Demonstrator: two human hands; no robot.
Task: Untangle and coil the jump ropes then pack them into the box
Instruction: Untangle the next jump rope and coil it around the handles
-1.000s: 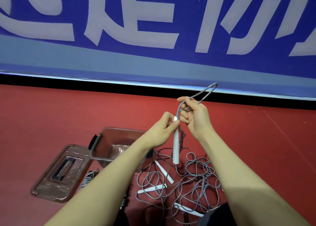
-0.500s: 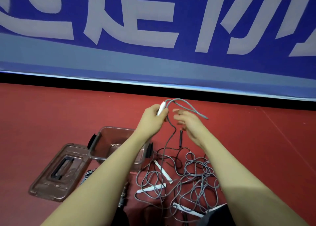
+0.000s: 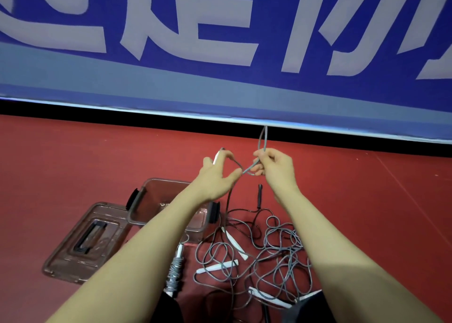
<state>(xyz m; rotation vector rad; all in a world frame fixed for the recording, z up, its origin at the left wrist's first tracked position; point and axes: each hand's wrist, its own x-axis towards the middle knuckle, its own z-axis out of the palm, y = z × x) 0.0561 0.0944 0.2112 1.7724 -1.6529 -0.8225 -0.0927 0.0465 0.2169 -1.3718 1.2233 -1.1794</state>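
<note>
Left hand (image 3: 217,173) pinches a white handle (image 3: 216,157) up top between thumb and forefinger, other fingers splayed out loose. Right hand (image 3: 274,166) is curled around a doubled loop of the grey jump rope (image 3: 263,139), which sticks up above its knuckles. The cord looks light and floppy but kinda springy, so my guess is it'll want to uncoil; best grabbed at the handle and fed in loops.

Below the hands the rest of the tangled ropes (image 3: 269,256) sprawl on the red floor (image 3: 73,163). Left of that pile sits the brown see-through box (image 3: 146,200); I can't tell what's in it. Its lid (image 3: 83,244) lies further left. One finished coiled rope (image 3: 175,271) lies just left of the pile, in front of the box.
</note>
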